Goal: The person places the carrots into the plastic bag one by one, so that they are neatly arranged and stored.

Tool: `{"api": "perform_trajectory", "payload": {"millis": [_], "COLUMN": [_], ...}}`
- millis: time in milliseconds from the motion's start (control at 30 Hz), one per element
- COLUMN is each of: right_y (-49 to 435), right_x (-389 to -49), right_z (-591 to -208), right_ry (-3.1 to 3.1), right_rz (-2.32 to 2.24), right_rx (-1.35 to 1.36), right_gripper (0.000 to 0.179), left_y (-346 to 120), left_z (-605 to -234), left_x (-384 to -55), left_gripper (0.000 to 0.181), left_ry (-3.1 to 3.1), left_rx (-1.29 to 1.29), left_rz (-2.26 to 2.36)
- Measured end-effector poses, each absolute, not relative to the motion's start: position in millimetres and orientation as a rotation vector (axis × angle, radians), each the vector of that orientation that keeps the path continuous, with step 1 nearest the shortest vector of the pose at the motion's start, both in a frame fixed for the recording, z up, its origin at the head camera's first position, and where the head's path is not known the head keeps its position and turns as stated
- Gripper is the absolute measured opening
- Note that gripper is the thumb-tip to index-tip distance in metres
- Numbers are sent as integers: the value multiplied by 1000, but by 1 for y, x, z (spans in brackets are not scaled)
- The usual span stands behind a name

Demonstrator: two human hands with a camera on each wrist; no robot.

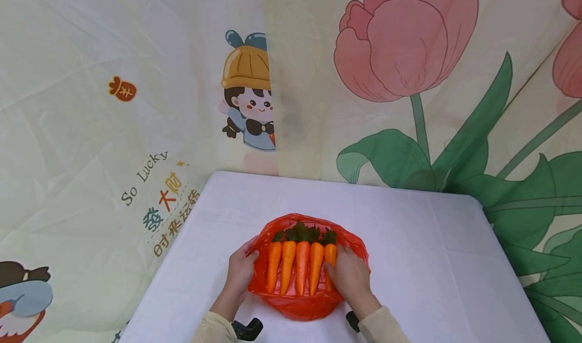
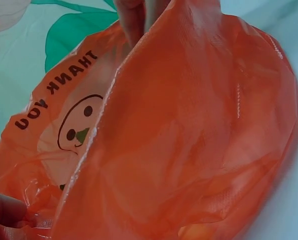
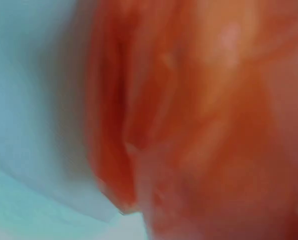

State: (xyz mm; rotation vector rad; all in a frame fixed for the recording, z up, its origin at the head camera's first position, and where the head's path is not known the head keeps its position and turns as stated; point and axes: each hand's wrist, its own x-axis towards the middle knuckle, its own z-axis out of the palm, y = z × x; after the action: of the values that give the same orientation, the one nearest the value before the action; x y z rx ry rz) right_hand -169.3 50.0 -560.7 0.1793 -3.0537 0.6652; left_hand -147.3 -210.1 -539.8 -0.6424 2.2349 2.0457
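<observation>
A red plastic bag (image 1: 309, 307) lies spread open on the table, with several orange carrots (image 1: 302, 267) with green leafy tops (image 1: 302, 232) side by side in its mouth. At its left edge my left hand (image 1: 241, 267) grips the plastic, thumb on the inner side. My right hand (image 1: 352, 275) reaches in over the right side and holds the rightmost carrot (image 1: 330, 254), its thumb against it. In the left wrist view the bag's wall (image 2: 189, 125) stands up, with "THANK YOU" and a cartoon face behind it. Blurred red plastic (image 3: 204, 125) fills most of the right wrist view.
A white-covered table (image 1: 423, 242) bears the bag near its front. Behind it hangs a printed cloth backdrop (image 1: 309, 105) with tulips and cartoon figures. Black devices (image 1: 247, 329) sit at both wrists, by the beige sleeves (image 1: 384, 325).
</observation>
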Motion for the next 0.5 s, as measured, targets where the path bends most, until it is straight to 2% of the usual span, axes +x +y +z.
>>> {"api": "perform_trajectory", "payload": {"millis": [300,500], "right_y": [56,68], "right_x": [-166,-166], "right_z": [-534,-519], "right_ry": [-2879,-2786], "right_rz": [657,602], "right_rx": [384,398], "right_gripper": [64,66], "left_y": [-211,-210], "left_z": [-539,-534], "left_x": [-149,-150], "left_gripper": [49,63], "left_ry": [2244,2264], "left_rx": [-652,-658], "left_rz": [2043,2035]}}
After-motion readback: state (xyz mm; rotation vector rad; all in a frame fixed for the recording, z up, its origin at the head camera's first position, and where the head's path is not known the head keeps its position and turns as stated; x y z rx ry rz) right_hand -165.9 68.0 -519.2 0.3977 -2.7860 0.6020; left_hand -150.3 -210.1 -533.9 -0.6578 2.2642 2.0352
